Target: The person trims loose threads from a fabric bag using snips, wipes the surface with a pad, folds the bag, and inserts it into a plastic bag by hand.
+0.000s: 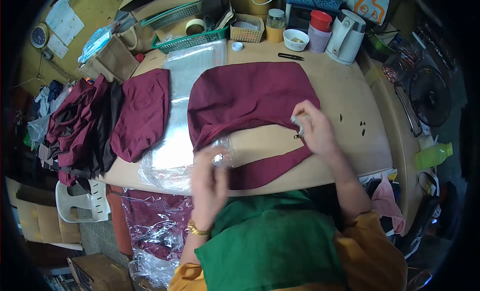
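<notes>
A maroon cloth bag [255, 91] lies flat in front of me, its zipped edge curving toward me and a strap-like maroon strip [270, 169] below it. My right hand [316, 130] is at the bag's right side, fingers closed on a small crumpled whitish piece [298, 122] whose kind I cannot make out. Just under those fingers shows a metal zipper pull [298, 136]. My left hand [209, 180] is smeared by motion above the strip's left end, by the clear plastic; its grip is unclear.
Clear plastic bags [182, 116] are stacked left of the bag. More maroon pieces lie farther left, including a folded bag [142, 113]. Black tweezers [291, 56], a white bowl [296, 40] and a kettle [346, 37] stand or lie at the back. Wrapped maroon goods [157, 226] sit below the table edge.
</notes>
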{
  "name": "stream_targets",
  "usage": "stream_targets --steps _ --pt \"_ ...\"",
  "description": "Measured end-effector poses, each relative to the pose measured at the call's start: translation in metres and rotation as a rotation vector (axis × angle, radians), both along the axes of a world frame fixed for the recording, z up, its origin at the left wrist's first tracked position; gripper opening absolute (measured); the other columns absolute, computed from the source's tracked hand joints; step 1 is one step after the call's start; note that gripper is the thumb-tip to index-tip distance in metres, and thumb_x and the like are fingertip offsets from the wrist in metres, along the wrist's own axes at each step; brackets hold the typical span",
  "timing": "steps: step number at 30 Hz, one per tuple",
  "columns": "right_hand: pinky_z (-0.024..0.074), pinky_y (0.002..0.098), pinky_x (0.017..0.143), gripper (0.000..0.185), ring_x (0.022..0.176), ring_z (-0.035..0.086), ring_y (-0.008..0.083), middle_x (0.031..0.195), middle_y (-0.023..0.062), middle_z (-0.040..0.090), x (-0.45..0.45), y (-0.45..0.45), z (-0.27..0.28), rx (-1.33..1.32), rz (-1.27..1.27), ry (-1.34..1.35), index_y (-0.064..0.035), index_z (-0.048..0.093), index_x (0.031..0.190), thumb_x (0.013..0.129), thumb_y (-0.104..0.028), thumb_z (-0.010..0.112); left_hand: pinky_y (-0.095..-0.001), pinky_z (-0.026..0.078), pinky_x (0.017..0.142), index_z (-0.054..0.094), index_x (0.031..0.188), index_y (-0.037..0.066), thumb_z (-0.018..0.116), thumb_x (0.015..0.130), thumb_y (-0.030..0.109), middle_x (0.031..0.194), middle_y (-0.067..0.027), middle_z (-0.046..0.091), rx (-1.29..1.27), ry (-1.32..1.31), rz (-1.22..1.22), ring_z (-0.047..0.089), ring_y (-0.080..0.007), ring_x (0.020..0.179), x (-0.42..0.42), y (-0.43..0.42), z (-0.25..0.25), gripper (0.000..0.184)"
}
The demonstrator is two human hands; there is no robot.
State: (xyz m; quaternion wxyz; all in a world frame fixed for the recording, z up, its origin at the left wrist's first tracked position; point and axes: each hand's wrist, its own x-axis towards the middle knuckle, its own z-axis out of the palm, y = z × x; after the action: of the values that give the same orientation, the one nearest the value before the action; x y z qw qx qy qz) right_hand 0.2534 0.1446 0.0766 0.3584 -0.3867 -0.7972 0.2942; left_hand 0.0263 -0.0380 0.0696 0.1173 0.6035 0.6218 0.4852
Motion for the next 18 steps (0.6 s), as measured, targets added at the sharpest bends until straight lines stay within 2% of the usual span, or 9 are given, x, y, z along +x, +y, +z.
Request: stream_targets --steps 3,5,10,12,13,14,16,17,18 --pt "0.0493 0.0463 0.072 0.009 0.083 0.063 0.0349 0.087 0.0165 0.062 0.004 0.019 -0.013 0.132 0.051 -0.122 -0.0038 0.060 0.096 0.088 -0.006 0.057 -0.0422 0.046 0.094 0.058 0.120 -0.001 0.061 0.090 0.010 0.121 -0.0185 0.059 -0.161 0.208 -0.282 0.057 -0.0357 0.110 0.051 0.027 0.000 0.032" --pt "0.0503 0.0430 0.077 0.014 0.082 0.061 0.0350 0.089 0.0176 0.061 -0.007 0.012 -0.018 0.427 0.011 -0.341 0.0030 0.062 0.092 0.083 -0.007 0.066 -0.0427 0.047 0.092 0.060 0.116 0.000 0.062 0.090 0.014 0.118 -0.0186 0.060 -0.154 0.252 -0.322 0.057 -0.0370 0.108 0.069 0.039 -0.014 0.030" --pt "0.0499 0.0450 0.070 0.028 0.075 0.062 0.0365 0.084 0.0183 0.064 -0.019 0.044 -0.053 0.311 0.027 -0.488 0.0047 0.064 0.082 0.076 -0.019 0.076 -0.0448 0.047 0.087 0.059 0.115 0.000 0.061 0.093 0.021 0.112 -0.0209 0.062 -0.405 0.258 -0.671 0.059 -0.0378 0.104 0.071 0.041 -0.016 0.031" --pt "0.0491 0.0427 0.065 0.026 0.069 0.063 0.0353 0.075 0.0183 0.065 -0.029 0.041 -0.041 0.044 0.019 -0.182 0.0038 0.064 0.075 0.076 -0.019 0.076 -0.0456 0.047 0.085 0.059 0.114 -0.002 0.060 0.094 0.021 0.106 -0.0218 0.063 -0.520 0.194 -0.591 0.060 -0.0392 0.100 0.065 0.048 0.000 0.030" --pt "0.0480 0.0382 0.061 0.022 0.062 0.063 0.0253 0.068 0.0157 0.065 -0.035 0.037 -0.037 0.050 0.007 -0.109 0.0030 0.063 0.072 0.080 -0.016 0.072 -0.0463 0.047 0.083 0.058 0.113 -0.003 0.059 0.095 0.021 0.101 -0.0227 0.064 -0.635 0.131 -0.509 0.062 -0.0406 0.095 0.064 0.050 0.007 0.030" --pt "0.0480 0.0382 0.061 0.022 0.062 0.063 0.0253 0.068 0.0157 0.065 -0.043 0.035 -0.037 0.050 0.009 -0.108 0.0030 0.063 0.072 0.080 -0.016 0.072 -0.0459 0.048 0.079 0.057 0.107 -0.005 0.057 0.097 0.020 0.090 -0.0249 0.063 -0.365 0.026 -0.295 0.063 -0.0421 0.089 0.067 0.054 -0.007 0.026" --pt "0.0470 0.0336 0.058 0.022 0.059 0.060 0.0140 0.066 0.0113 0.065 -0.057 0.029 -0.036 -0.142 -0.003 0.057 0.0027 0.063 0.073 0.081 -0.015 0.072 -0.0383 0.050 0.075 0.057 0.101 -0.003 0.061 0.095 0.014 0.089 -0.0192 0.066 -0.374 -0.117 -0.144 0.067 -0.0303 0.088 0.070 0.072 -0.015 0.018" --pt "0.0456 0.0303 0.055 0.021 0.059 0.056 0.0083 0.064 0.0083 0.064 -0.063 0.026 -0.034 -0.145 -0.013 0.084 0.0031 0.063 0.074 0.082 -0.014 0.071 -0.0383 0.050 0.075 0.057 0.101 -0.003 0.061 0.095 0.014 0.089 -0.0192 0.066 -0.371 -0.115 -0.147 0.067 -0.0303 0.088 0.070 0.077 -0.029 0.018" --pt "0.0456 0.0303 0.055 0.021 0.059 0.056 0.0083 0.064 0.0083 0.064 -0.067 0.026 -0.035 -0.144 -0.017 0.085 0.0031 0.063 0.074 0.082 -0.014 0.071 -0.0337 0.049 0.072 0.057 0.100 -0.002 0.064 0.093 0.010 0.087 -0.0137 0.065 -0.292 -0.290 -0.146 0.065 -0.0222 0.084 0.069 0.082 -0.047 0.015"
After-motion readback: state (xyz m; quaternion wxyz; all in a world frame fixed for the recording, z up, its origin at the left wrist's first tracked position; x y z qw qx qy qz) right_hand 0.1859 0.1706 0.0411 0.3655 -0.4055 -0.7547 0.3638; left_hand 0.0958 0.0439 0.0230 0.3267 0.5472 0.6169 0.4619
